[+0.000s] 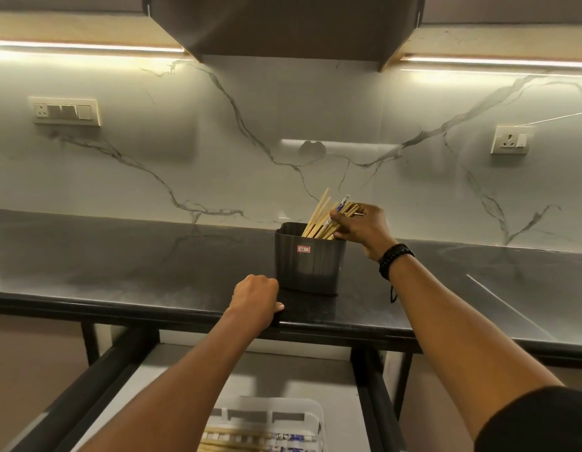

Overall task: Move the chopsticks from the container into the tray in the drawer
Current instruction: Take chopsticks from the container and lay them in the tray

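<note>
Dark grey plastic, the square-sided container (pixel 307 265) stood upright on the polished black stone countertop (pixel 136 265), near the front edge, with a small red-and-white label (pixel 303 249) on the wall facing the camera. A bundle of pale wooden chopsticks (pixel 317 216), one with a blue-and-white printed top, stood inside the container and leaned to the right, the upper ends rising above the rim.

The right hand (pixel 361 228), with a black beaded bracelet (pixel 395 259) on its wrist, reached over the right side of the container. Its fingers and thumb were curled round the upper ends of the chopsticks; the lower ends were inside the container.

The left hand (pixel 255 296) rested on the countertop just in front of and to the left of the container, apart from it. Its fingers were curled under and held nothing visible, with the thumb lying on the counter surface.

Below the countertop, the dark-framed drawer (pixel 97 380) stood pulled out. A translucent white plastic tray (pixel 317 415) sat in the drawer, and the stored chopsticks (pixel 237 438) lay flat in it, side by side.

A white marble-patterned backsplash (pixel 218 158) with grey veins rose behind the countertop.
</note>
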A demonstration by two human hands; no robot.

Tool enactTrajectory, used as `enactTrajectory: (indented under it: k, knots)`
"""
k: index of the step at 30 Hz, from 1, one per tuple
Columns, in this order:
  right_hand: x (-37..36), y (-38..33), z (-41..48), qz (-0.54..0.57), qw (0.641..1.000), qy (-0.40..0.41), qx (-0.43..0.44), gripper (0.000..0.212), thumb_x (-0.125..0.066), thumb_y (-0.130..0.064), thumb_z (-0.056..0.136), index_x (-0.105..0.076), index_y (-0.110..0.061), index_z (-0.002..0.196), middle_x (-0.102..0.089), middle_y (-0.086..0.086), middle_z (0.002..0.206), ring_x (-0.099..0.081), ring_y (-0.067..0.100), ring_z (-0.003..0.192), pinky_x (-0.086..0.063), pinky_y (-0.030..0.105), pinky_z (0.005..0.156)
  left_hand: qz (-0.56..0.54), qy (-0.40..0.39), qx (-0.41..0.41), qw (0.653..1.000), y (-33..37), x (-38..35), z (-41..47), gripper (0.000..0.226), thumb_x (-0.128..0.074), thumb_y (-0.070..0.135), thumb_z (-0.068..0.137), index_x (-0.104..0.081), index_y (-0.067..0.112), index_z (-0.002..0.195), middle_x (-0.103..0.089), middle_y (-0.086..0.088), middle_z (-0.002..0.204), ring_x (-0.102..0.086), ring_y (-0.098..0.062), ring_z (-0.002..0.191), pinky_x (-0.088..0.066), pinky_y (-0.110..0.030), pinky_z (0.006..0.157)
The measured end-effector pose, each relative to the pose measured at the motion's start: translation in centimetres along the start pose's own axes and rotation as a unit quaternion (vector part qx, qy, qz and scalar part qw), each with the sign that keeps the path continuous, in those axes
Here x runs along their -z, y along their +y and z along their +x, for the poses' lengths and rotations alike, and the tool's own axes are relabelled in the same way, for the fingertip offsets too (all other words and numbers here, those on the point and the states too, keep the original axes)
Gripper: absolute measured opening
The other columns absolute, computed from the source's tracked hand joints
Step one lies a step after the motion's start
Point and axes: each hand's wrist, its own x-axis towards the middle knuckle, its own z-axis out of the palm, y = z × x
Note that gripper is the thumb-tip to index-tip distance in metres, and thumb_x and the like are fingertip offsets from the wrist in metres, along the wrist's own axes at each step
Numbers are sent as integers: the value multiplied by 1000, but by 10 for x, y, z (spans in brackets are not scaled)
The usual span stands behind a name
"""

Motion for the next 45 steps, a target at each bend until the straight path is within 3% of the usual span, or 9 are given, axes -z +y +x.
enactTrajectory:
  k: [6,9,15,21,25,31,36,38,45]
  knots:
    - [12,-5,2,-47,998,8,33,28,-81,-13,77,-70,-1,100,-75,17,92,-76,25,79,-62,40,73,16,4,-5,1000,2,1,-3,30,-56,36,94,-61,9,107,-65,-8,104,-61,-20,97,-48,-31,82]
    - [21,-12,3,-84,996,7,38,29,-82,-14,76,-71,-2,100,-74,16,93,-74,24,81,-60,31,67,26,6,-10,1000,3,0,-4,30,-54,35,95,-59,9,109,-65,-8,107,-61,-20,99,-48,-30,83]
    - [27,-20,5,-146,987,-40,63,58,-83,-10,74,-59,-8,126,-71,16,101,-72,26,85,-60,37,78,24,10,-11,1000,4,-3,-4,30,-52,34,96,-58,9,112,-64,-8,109,-60,-20,100,-46,-29,81]
    - [27,-31,9,-205,969,-68,120,45,-79,-6,78,-63,-2,120,-71,22,100,-71,24,72,-60,23,65,24,5,-14,1000,3,-5,0,29,-52,33,96,-59,9,111,-65,-8,109,-61,-20,100,-46,-29,81]
    - [28,-38,9,-223,963,-83,130,33,-78,-5,79,-66,2,108,-71,25,95,-72,31,76,-61,26,66,17,8,-17,1000,1,-7,1,28,-53,33,96,-59,9,110,-65,-8,106,-61,-19,98,-46,-29,81]
    - [38,-53,-2,-223,958,-81,160,27,-79,-7,77,-68,3,100,-73,24,89,-73,31,74,-59,21,60,-23,25,-12,999,-1,-11,-5,25,-53,35,96,-60,12,102,-61,-3,92,-57,-12,81,-47,-25,76]
    - [55,-72,-19,-185,967,-53,165,27,-78,-3,78,-68,9,100,-72,26,91,-73,34,78,-62,28,67,-81,33,-19,996,-15,-11,-18,35,-54,44,93,-48,18,70,-50,4,66,-51,-9,64,-44,-23,68]
    - [61,-80,-29,-162,970,-47,173,24,-77,-1,79,-68,10,98,-72,26,91,-73,28,76,-62,27,66,-125,42,-27,991,-22,-15,-25,38,-53,47,92,-54,20,65,-56,4,65,-53,-7,63,-41,-19,65]
    - [71,-97,-57,-49,984,25,171,22,-79,-1,77,-69,5,95,-72,24,87,-73,33,80,-62,37,71,-268,175,-11,947,-24,-26,-48,44,-52,50,91,-64,17,64,-56,7,55,-56,-8,57,-41,-25,61]
